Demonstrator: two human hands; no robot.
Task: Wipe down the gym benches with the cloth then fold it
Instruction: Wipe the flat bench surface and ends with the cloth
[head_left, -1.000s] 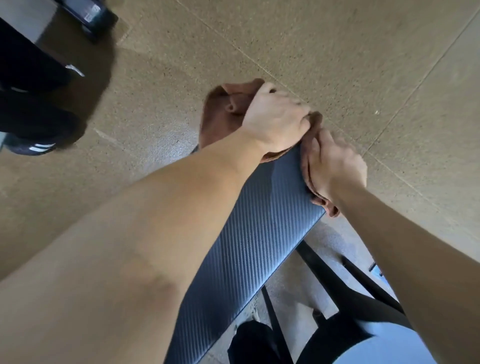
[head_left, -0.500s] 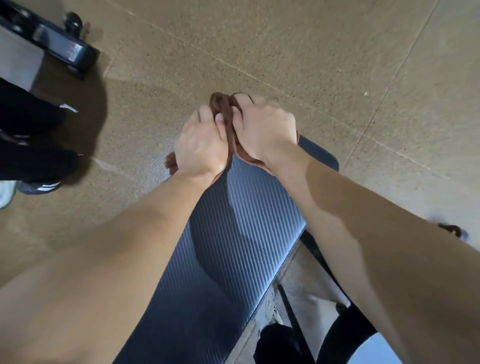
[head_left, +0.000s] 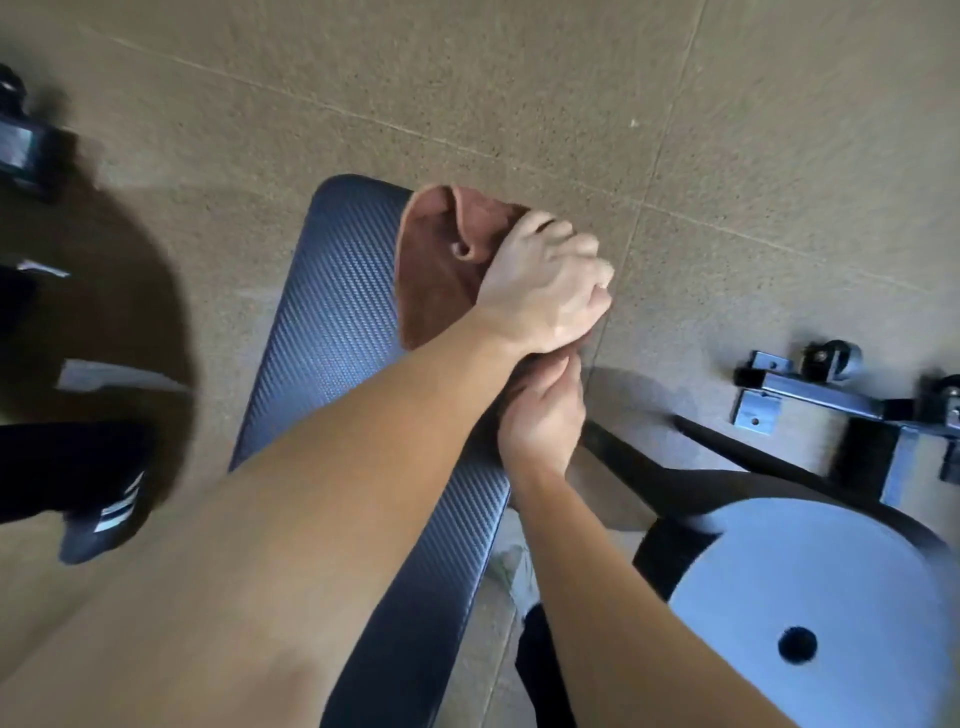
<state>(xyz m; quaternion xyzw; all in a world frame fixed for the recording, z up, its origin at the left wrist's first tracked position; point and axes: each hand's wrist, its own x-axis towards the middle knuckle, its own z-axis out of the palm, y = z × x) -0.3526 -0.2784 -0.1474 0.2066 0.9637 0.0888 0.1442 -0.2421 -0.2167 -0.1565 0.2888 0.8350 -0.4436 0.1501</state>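
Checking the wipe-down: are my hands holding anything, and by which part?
Left hand grips the brown cloth at its right side, over the bench edge. Right hand seems to pinch its near end, mostly hidden.

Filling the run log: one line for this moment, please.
phase: wipe; left hand: grips cloth on bench; right hand: grips cloth at bench edge; fold: not started

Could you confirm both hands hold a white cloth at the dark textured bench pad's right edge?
Wrong colour: the head view shows a brown cloth; left hand and right hand hold it at the edge of the dark textured bench pad.
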